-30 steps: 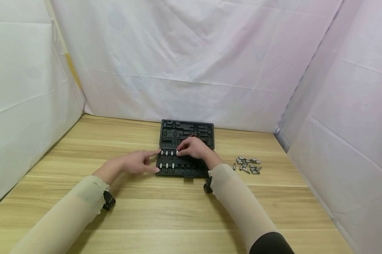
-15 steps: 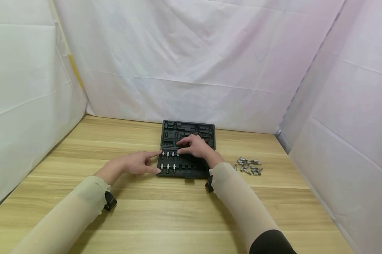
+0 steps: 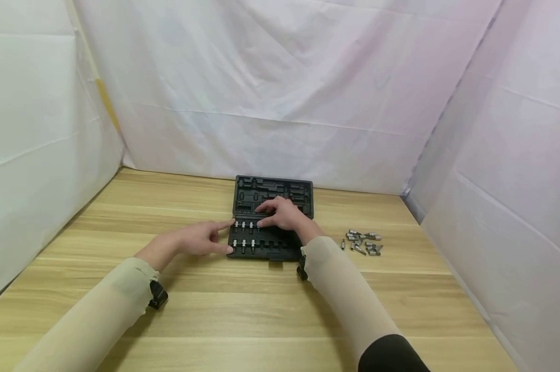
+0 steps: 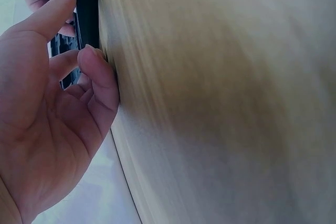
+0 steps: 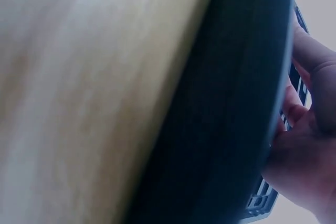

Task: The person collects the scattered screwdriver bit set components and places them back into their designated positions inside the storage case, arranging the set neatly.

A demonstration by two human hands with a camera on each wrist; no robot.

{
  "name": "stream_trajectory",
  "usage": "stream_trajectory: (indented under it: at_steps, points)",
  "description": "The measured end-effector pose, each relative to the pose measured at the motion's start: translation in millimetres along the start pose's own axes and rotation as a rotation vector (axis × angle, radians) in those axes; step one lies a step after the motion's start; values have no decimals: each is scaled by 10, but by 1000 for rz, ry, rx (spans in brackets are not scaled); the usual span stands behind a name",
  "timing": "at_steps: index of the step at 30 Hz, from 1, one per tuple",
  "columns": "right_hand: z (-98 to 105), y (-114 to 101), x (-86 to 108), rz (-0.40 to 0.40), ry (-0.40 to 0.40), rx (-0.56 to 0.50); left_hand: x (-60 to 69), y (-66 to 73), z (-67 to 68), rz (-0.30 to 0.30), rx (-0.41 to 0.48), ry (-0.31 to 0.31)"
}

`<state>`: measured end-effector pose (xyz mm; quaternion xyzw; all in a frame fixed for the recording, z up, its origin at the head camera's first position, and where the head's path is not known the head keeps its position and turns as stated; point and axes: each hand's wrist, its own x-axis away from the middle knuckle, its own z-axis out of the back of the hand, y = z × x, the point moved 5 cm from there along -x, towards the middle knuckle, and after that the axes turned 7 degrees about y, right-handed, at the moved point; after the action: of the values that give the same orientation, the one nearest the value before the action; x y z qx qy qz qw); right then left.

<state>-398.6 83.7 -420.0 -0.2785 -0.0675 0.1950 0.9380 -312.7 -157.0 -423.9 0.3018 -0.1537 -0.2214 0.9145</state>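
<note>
A black plastic tool case lies open on the wooden table. Short silver-and-black bit sockets sit in two rows at the left of its near half. My left hand steadies the case's left edge, with index finger and thumb stretched to its two corners. In the left wrist view, the other fingers bend loosely beside the case. My right hand is over the far row. Its thumb touches the fourth bit socket, while the index finger is lifted apart from it. The right wrist view shows mostly the case's dark side.
A loose pile of bit sockets lies on the table to the right of the case. One bit socket lies slightly apart. White sheeting encloses the back and sides. Black cameras are strapped to both wrists.
My right index finger has lifted away from the fourth bit socket, which finger and thumb pinched earlier; the thumb stays on it. The left hand holds its place. The head view shifts slightly.
</note>
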Motion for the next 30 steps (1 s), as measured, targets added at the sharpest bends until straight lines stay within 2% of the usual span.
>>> stream_trajectory:
  at_steps: [20,30]
  points:
    - [-63,-121,-93,-88,-20,-18,70,-90,48,15,0,8]
    - [-46,-210,-73,-108,39,-9,72,-57,74,6,12,10]
